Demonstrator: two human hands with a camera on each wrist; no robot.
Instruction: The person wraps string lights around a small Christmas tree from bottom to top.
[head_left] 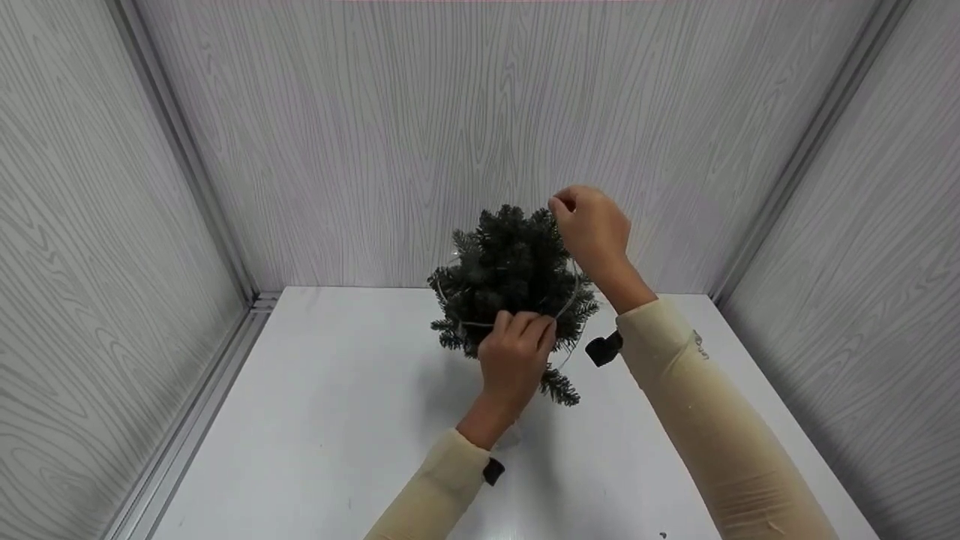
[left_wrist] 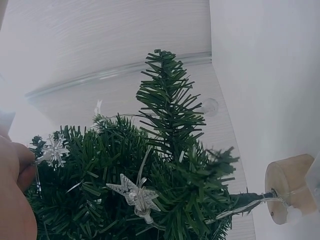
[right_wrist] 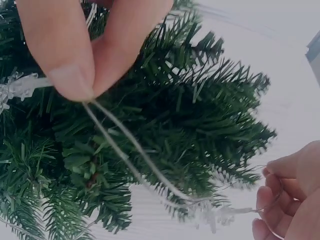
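Note:
A small green artificial Christmas tree [head_left: 510,262] stands on the white table, its wooden base [left_wrist: 287,187] showing in the left wrist view. Clear string lights wind around it, with a snowflake light [left_wrist: 54,150] and a star light [left_wrist: 137,197]. At the front of the foliage, my left hand [head_left: 514,356] pinches the string light wire [right_wrist: 140,147] between thumb and finger. My right hand [head_left: 596,229], raised at the upper right of the tree, grips another stretch of the wire. A clear ornament [right_wrist: 212,215] hangs on the wire close to the right fingers.
Pale wood-grain panels surround the white tabletop [head_left: 322,420] at the left, back [head_left: 337,135] and right. A branch [head_left: 561,386] sticks out low on the tree's right side. A tiny dark speck [head_left: 663,535] lies at the front edge.

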